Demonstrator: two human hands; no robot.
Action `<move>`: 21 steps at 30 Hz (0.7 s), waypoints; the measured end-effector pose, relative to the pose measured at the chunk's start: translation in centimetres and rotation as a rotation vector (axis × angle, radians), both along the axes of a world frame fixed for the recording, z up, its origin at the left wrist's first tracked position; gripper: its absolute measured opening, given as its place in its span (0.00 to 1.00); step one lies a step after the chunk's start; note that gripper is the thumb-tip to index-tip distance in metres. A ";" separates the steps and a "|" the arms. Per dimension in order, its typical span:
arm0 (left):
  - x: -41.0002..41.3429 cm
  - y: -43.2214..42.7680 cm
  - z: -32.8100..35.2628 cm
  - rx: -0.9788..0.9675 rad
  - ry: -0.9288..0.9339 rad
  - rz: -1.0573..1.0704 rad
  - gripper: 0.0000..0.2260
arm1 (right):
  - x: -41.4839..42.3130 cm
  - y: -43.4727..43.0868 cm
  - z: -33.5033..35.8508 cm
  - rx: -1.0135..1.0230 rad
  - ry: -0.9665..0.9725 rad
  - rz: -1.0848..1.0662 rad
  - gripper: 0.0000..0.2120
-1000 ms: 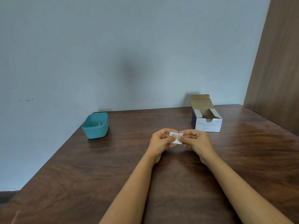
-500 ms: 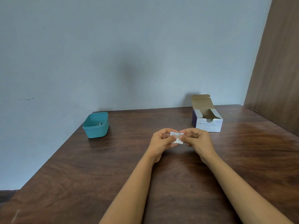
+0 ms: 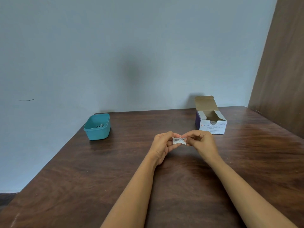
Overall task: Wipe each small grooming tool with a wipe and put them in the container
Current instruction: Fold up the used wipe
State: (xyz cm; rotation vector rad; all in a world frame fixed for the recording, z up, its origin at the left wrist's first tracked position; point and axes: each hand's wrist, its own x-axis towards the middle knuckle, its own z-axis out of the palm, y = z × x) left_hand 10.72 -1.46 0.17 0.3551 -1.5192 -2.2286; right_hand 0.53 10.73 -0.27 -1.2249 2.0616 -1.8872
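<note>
- Wipe packet (image 3: 179, 141) is being pinched at its two ends, over the middle of the wooden table (image 3: 82, 170).
- Left hand (image 3: 162, 145) is gripping one end, right hand (image 3: 199, 143) the other.
- Teal container (image 3: 97, 126) is sitting far left with metal tools inside; the open alcohol swab box (image 3: 211, 122) is standing behind the hands.

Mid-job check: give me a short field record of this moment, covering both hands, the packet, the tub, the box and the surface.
left hand: pinching the packet's left end
right hand: pinching its right end
small white printed wipe packet: held between both hands above the table, crumpled
teal plastic tub: far left, small metal tools inside
white and purple alcohol swab box: far right, lid flap up
dark wooden table: bears the tub and box
</note>
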 end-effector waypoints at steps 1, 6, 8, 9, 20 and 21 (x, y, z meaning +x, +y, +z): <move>0.0 0.0 -0.1 0.007 0.004 0.008 0.06 | -0.1 0.0 -0.1 0.013 0.035 -0.016 0.18; -0.1 -0.3 -0.6 -0.006 0.029 0.040 0.06 | 0.4 -0.1 0.1 0.049 0.082 -0.029 0.15; -0.1 -0.3 -0.6 -0.013 0.026 0.052 0.07 | 0.3 -0.1 -0.1 0.044 0.074 -0.020 0.14; -0.1 -0.2 -0.6 -0.020 0.024 0.058 0.08 | 0.3 -0.1 -0.1 0.029 0.043 -0.012 0.14; -0.3 -0.1 -0.9 -0.204 0.039 0.055 0.11 | 0.6 -0.3 -0.1 -0.006 -0.453 -0.018 0.08; -0.3 -0.2 -0.9 -0.219 0.038 0.047 0.11 | 0.5 -0.2 -0.2 0.006 -0.451 -0.022 0.09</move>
